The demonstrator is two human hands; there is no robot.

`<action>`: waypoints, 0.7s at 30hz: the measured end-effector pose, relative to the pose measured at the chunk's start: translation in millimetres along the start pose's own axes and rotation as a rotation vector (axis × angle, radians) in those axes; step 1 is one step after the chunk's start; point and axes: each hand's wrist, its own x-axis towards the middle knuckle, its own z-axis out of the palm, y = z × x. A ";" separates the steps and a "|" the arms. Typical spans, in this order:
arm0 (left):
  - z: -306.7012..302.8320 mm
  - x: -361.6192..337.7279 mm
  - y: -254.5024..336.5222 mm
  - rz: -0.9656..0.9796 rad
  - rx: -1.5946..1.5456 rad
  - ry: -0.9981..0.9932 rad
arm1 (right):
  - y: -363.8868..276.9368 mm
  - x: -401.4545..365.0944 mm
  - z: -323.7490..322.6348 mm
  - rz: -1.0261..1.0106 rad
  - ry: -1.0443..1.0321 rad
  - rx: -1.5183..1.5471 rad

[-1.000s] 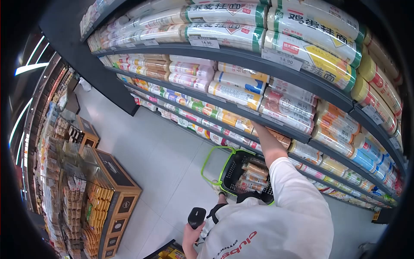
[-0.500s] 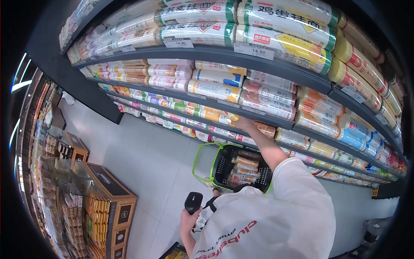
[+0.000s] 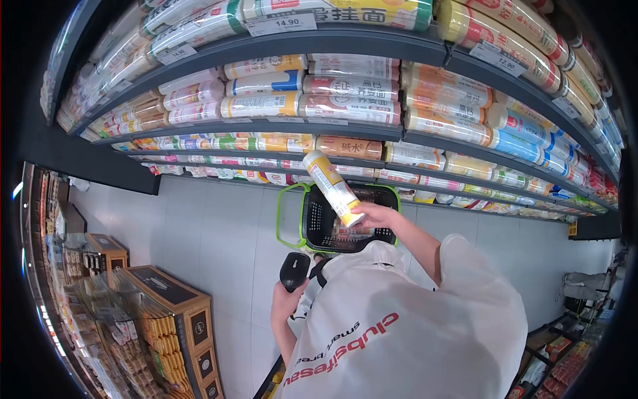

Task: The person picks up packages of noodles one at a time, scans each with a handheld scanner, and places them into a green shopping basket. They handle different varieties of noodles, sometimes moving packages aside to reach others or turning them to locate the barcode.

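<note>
My right hand [image 3: 373, 217] is closed around the lower end of a yellow-and-white pack of dried noodles [image 3: 330, 185]. The pack slants above a black shopping basket [image 3: 312, 229] with a green rim and green handle, and hides part of it. Some brown noodle packs lie in the basket, mostly covered from view. At the lower left, my left hand [image 3: 287, 300] grips a black handheld barcode scanner [image 3: 294, 271]; its head points up towards the basket's near left corner.
Shelves [image 3: 372, 48] packed with noodle rolls and price tags curve across the aisle ahead. To the left, a wooden display stand [image 3: 189, 306] holds orange packets. Grey floor tiles [image 3: 229, 233] lie between. More goods [image 3: 558, 362] sit low at the right.
My right hand has drawn back from the lower shelf, bringing the noodle pack out over the basket. The view has shifted, while my left hand keeps hold of the scanner.
</note>
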 end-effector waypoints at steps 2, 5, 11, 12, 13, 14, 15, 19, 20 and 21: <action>3.0 2.1 2.5 0.013 0.019 -0.023 | 6.8 -34.9 35.7 -0.074 -0.169 0.106; 10.6 -6.0 32.5 0.053 0.036 -0.050 | -6.7 -60.5 82.6 -0.178 -0.282 0.193; 35.0 -14.3 88.1 0.089 0.062 -0.369 | -12.8 -39.2 81.1 -0.268 0.201 -0.083; 41.1 -11.7 88.1 0.084 0.096 -0.394 | -6.9 -37.1 78.1 -0.296 0.241 -0.087; 47.5 -6.6 89.1 0.084 0.127 -0.416 | -5.0 -36.5 73.3 -0.325 0.281 -0.097; 53.2 -2.8 90.0 0.051 0.147 -0.439 | -2.3 -38.1 68.1 -0.320 0.284 -0.077; 59.6 2.2 88.1 0.051 0.150 -0.435 | -2.3 -41.3 64.7 -0.315 0.288 -0.058; 74.8 4.4 81.2 0.079 0.134 -0.455 | 6.8 -49.6 57.2 -0.366 0.353 -0.071; 77.3 4.3 82.1 0.100 0.122 -0.467 | 6.7 -51.8 55.5 -0.363 0.365 -0.071; 79.7 3.9 83.9 0.089 0.125 -0.456 | 6.5 -54.0 55.2 -0.360 0.377 -0.069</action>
